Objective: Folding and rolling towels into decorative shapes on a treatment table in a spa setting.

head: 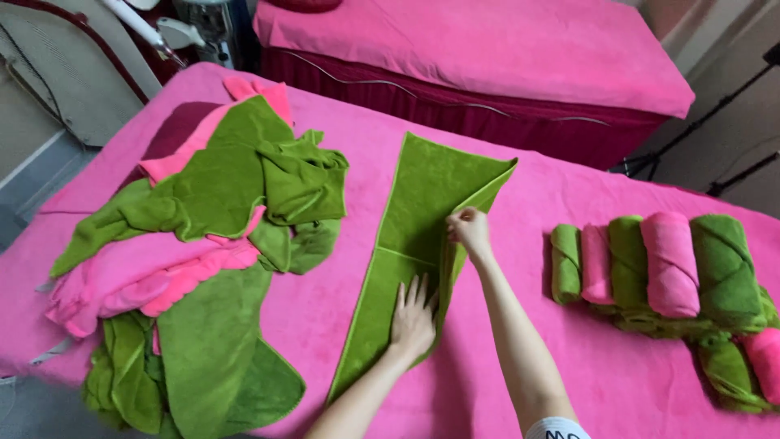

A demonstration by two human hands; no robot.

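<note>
On the left, your heap of unfolded green and pink towels (195, 252) is still large. At centre, on the pink bed (536, 195), your left hand (413, 319) presses flat, fingers spread, on the green towel (414, 236), while your right hand (470, 231) pinches its folded edge. On the right lie about seven finished rolls (674, 284), four or so green and three pink, so I judge roughly half remains.

We see no packages, signs or screens anywhere on the pink bed or around it; the nearest thing to a label is a small white tag (50, 351) sticking out from the edge of the loose towel pile at the lower left; it is a narrow pale strip, too small for us to make out more.
</note>
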